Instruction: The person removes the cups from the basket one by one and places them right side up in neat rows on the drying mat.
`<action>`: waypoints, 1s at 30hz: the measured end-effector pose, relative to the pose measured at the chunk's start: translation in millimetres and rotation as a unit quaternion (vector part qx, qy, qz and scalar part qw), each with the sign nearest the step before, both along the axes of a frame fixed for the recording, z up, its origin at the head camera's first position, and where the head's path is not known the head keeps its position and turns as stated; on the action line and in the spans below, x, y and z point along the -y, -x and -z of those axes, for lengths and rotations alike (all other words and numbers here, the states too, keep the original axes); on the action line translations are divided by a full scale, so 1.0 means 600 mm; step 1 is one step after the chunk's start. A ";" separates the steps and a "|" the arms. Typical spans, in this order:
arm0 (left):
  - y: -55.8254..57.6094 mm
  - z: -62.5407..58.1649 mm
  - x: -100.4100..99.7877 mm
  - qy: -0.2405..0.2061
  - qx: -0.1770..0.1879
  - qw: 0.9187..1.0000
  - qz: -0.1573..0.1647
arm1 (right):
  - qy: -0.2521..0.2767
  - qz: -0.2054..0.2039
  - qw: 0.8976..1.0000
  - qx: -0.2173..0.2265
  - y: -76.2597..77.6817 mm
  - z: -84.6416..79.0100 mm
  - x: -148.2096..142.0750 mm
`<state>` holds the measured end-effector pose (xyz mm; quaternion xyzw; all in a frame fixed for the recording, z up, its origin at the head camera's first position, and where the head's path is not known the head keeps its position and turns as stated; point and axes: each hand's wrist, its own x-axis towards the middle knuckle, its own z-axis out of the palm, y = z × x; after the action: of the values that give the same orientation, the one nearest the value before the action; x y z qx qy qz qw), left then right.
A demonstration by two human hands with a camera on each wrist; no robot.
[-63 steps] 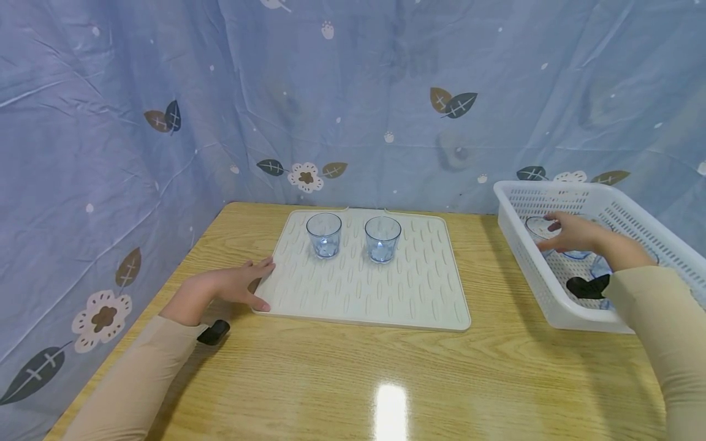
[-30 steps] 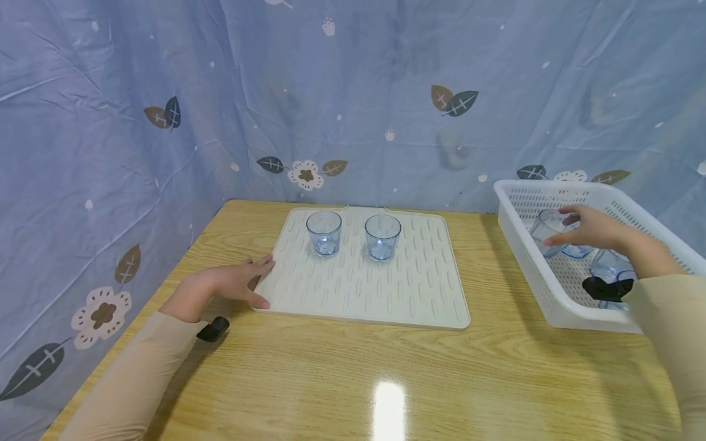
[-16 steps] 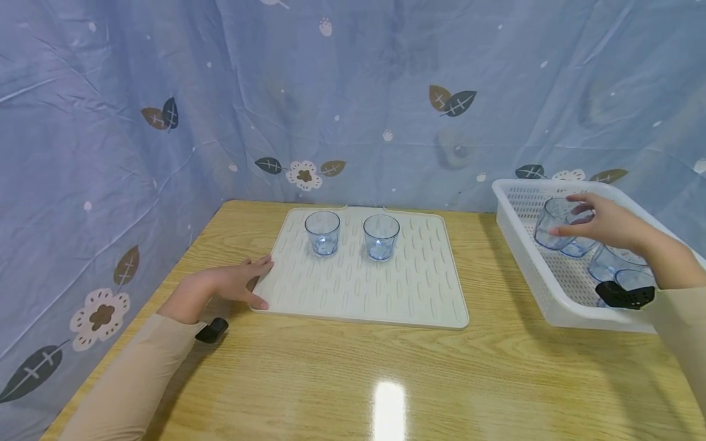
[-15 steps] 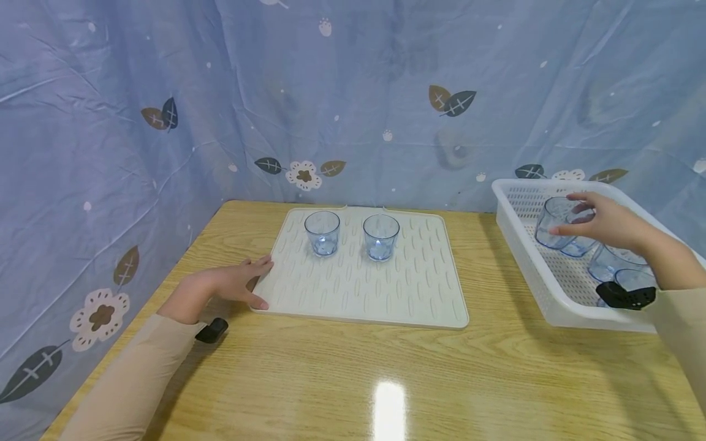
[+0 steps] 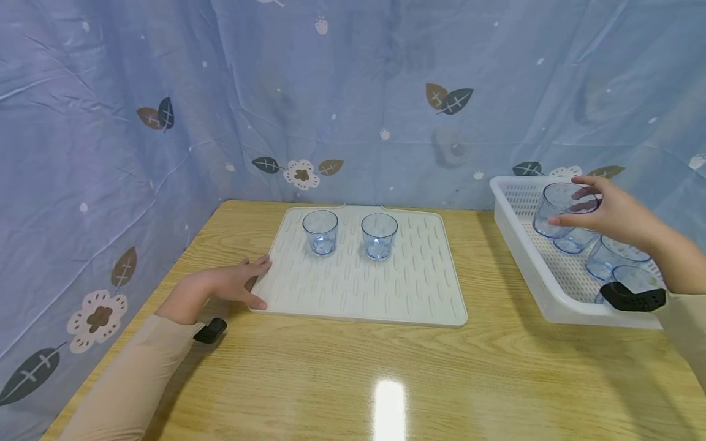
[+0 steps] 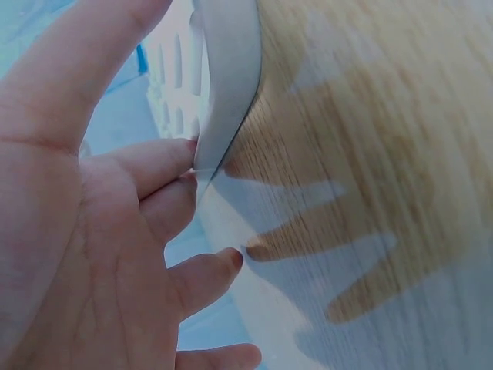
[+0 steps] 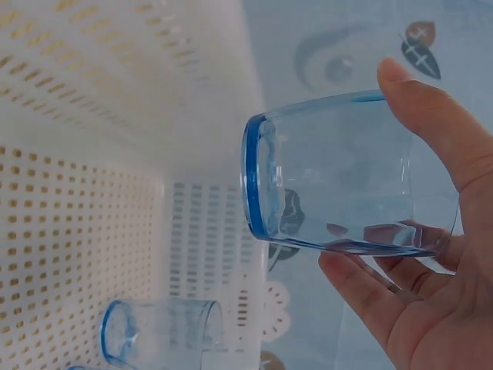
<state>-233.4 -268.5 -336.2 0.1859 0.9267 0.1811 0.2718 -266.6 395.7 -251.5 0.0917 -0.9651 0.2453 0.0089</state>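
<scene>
A clear bluish drinking glass (image 5: 553, 211) is held by my right hand (image 5: 618, 211), thumb on one side and fingers on the other. In the right wrist view the held glass (image 7: 331, 177) hangs apart from the basket floor. Several similar glasses (image 5: 607, 257) stand lower in the white basket (image 5: 524, 269). My left hand (image 5: 234, 283) rests at the left edge of a cream drying mat (image 5: 353, 294), fingers spread; the left wrist view shows its fingertips touching the mat's rim (image 6: 231, 85). Two glasses (image 5: 321, 231) stand upright on the mat's back half.
The wooden table (image 5: 309, 373) runs from the mat to the basket and toward the front. A blue patterned curtain (image 5: 353, 92) hangs behind and along the left side. Black wrist straps (image 5: 634, 298) are on both wrists.
My right hand has closed round a glass in the basket and lifted it up from the others. The left hand stays at the mat's edge.
</scene>
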 end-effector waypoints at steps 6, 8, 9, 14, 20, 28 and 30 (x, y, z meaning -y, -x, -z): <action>0.000 0.002 0.000 -0.007 -0.001 1.000 0.004 | 0.018 -0.005 1.000 0.018 -0.003 -0.011 0.013; 0.001 0.003 0.000 -0.008 -0.002 1.000 0.004 | 0.020 -0.008 1.000 0.020 -0.005 -0.014 0.018; 0.001 0.004 0.000 -0.007 -0.002 1.000 0.004 | 0.024 -0.009 1.000 0.019 -0.007 -0.015 0.022; 0.004 0.007 0.002 -0.008 -0.001 1.000 0.003 | 0.060 -0.016 0.998 0.009 -0.016 -0.019 0.040; 0.006 0.008 0.002 -0.014 0.004 1.000 0.003 | 0.099 -0.019 0.995 -0.011 -0.024 -0.025 0.070; 0.006 0.007 0.003 -0.014 0.006 1.000 0.001 | 0.187 -0.040 0.981 -0.016 -0.027 -0.022 0.115; 0.006 0.007 0.003 -0.015 0.006 1.000 0.002 | 0.217 -0.051 0.975 -0.013 -0.029 -0.019 0.125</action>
<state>-237.1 -270.0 -340.4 0.1904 0.9219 0.1954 0.2749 -249.3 321.0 -240.4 0.1403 -0.8824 0.4482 0.0285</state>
